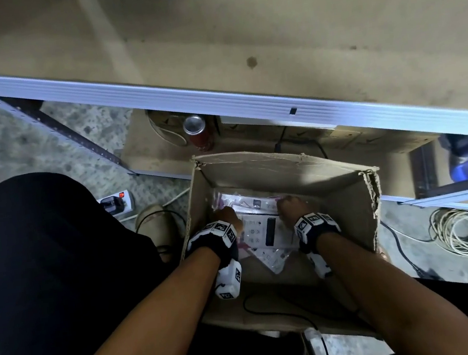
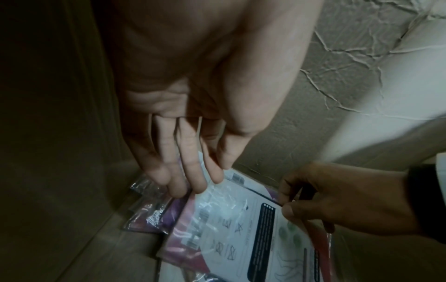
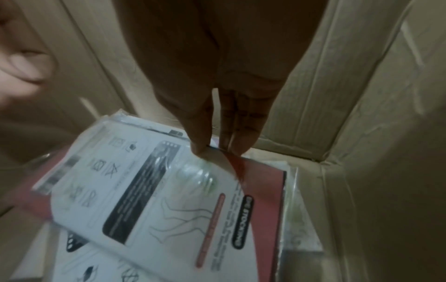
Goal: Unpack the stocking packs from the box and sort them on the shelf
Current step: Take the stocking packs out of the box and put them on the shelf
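Note:
An open cardboard box (image 1: 284,168) stands on the floor below the shelf board (image 1: 238,29). Several stocking packs lie in it. The top pack (image 1: 262,229) (image 2: 241,229) (image 3: 149,190) is white with care symbols, a black bar and a red edge. It is tilted up from the ones below. My right hand (image 1: 284,203) (image 3: 214,150) pinches its far right edge between thumb and fingers. My left hand (image 1: 227,213) (image 2: 200,177) reaches down with straight fingers, the tips touching the pack's far left corner. A purple pack (image 2: 154,215) lies underneath, by the box wall.
A red can (image 1: 199,131) stands on the low board behind the box. A power strip (image 1: 116,203) lies on the floor to the left, and a coil of white cable (image 1: 459,230) to the right. A black cable (image 1: 272,311) crosses the box's near flap. My black-clad leg (image 1: 47,274) fills the left.

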### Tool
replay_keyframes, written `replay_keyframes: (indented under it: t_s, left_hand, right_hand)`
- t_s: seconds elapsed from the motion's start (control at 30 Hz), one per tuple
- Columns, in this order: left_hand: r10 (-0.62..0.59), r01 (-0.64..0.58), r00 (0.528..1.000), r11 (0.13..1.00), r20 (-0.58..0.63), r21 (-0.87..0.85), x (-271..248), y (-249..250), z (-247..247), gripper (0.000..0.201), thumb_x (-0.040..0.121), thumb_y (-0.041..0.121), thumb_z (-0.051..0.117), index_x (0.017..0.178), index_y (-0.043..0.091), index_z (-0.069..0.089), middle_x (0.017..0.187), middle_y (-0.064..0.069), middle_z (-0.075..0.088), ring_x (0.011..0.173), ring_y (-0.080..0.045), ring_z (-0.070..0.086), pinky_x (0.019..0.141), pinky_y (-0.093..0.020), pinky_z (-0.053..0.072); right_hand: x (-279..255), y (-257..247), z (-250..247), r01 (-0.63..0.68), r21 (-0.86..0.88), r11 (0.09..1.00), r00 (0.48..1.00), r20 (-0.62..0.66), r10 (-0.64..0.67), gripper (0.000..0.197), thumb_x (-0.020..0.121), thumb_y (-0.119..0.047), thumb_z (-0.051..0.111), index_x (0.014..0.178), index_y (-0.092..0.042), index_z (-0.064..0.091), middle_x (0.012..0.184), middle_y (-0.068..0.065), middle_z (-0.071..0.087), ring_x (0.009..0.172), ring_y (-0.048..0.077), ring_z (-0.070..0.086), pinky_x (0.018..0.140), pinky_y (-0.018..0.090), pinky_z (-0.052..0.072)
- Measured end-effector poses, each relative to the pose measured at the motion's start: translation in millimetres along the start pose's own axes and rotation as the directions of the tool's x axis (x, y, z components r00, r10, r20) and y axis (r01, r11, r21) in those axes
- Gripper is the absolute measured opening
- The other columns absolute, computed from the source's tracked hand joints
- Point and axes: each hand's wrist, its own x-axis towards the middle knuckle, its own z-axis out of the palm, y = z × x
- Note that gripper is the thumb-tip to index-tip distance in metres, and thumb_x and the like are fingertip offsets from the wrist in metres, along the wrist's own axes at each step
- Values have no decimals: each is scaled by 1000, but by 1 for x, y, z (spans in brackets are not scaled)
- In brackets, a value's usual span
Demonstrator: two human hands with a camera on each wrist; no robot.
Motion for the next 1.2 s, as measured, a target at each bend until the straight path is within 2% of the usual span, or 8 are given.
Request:
replay_keyframes:
  t_s: [0.13,0.3,0.43,0.53,0.7,0.9,1.03,1.2]
  left_hand:
    - [1,-1,1000,1000,1,16,3,0,3,40,100,28,38,115,0,63,126,-20,61,116,-33,59,104,-36,44]
    - [2,-2,1000,1000,-10,25,5,-3,5,39,99,25,42,123,2,62,130,-19,60,120,-33,58,102,-36,47]
    - [-28,28,999,1000,-29,-11,4,-6,7,49,98,31,44,138,3,48,132,-20,59,120,-36,58,98,-37,50]
    - [-43,43,998,999,-51,-7,3,-7,8,52,98,38,46,132,-1,53,130,-20,61,117,-35,60,96,-36,51]
    - [-24,20,997,998,-69,-52,2,-9,11,41,96,22,53,131,2,57,131,-18,61,118,-33,60,97,-36,51]
    - [-38,33,999,991,-30,-132,-1,-8,4,67,92,25,56,152,9,30,142,-15,53,123,-32,57,100,-35,50]
    - [-31,31,999,998,-10,-51,1,-7,2,52,92,22,51,141,3,46,136,-17,57,120,-32,59,97,-33,51]
    - [-41,40,999,999,-30,-7,6,-8,8,64,100,46,43,141,-4,42,134,-21,58,121,-35,58,100,-36,48]
  right_hand:
    - [0,-2,6,-37,56,998,999,7,36,37,95,-11,50,132,-11,53,125,13,64,118,31,59,95,42,48]
    - [-7,-2,17,-40,144,989,999,-15,43,44,95,-13,52,138,-9,46,132,17,57,123,33,55,97,40,47]
    - [-12,-4,30,-20,285,958,997,80,-2,26,93,-13,53,119,-7,59,127,18,60,118,31,58,97,33,47]
    - [-17,-8,36,-29,345,938,991,135,-19,26,93,-13,56,116,-6,65,126,15,63,118,29,58,97,31,46]
    - [-22,-17,47,-46,394,918,986,165,-22,28,93,-17,57,116,-4,66,124,17,64,116,30,60,96,31,47]
    - [-25,-27,51,-14,404,915,988,144,-49,33,87,-21,67,116,-5,65,122,14,65,115,29,60,90,28,46]
    - [-26,-34,51,3,386,923,984,163,-71,37,88,-25,69,121,-7,66,127,11,64,118,27,59,95,28,45]
    - [-28,-43,47,41,334,942,981,167,-102,32,88,-26,67,115,-9,68,124,12,65,115,28,61,92,31,48]
